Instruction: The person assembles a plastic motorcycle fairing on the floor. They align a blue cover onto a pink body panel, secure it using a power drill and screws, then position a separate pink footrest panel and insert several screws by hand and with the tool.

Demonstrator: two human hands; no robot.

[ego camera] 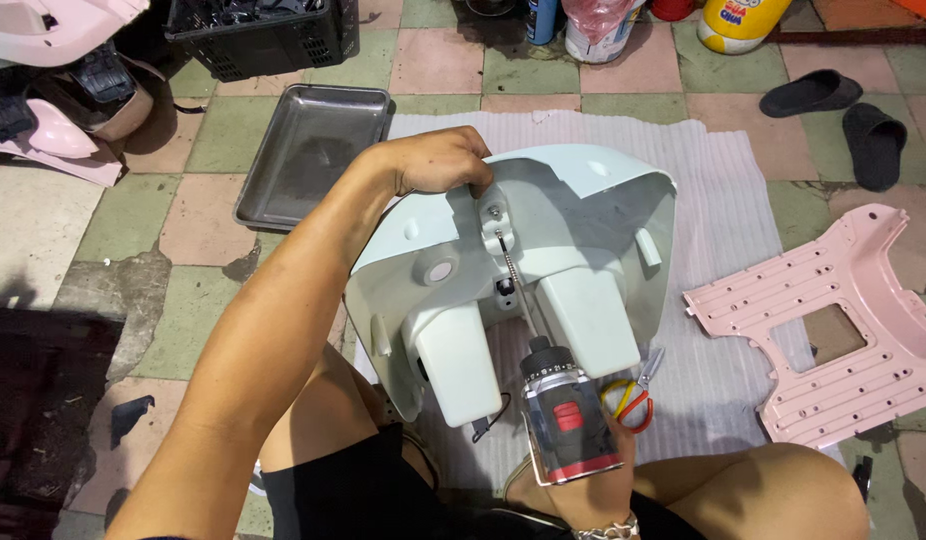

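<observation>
A pale blue plastic scooter body panel (583,215) stands hollow side up on a white foam sheet (733,200), between my legs. My left hand (438,160) grips the panel's upper left rim, next to a small white bracket with a screw. My right hand (583,495) is mostly hidden behind a black and red electric screwdriver (568,420) that it holds. The tool's long thin bit runs up and left to the screw in the bracket (496,213).
A metal tray (313,150) lies on the tiled floor at upper left, with a black crate (263,40) behind it. A pink plastic floor panel (843,320) lies at right. Scissors with red and yellow handles (633,400) rest on the foam. Black slippers (843,115) sit at upper right.
</observation>
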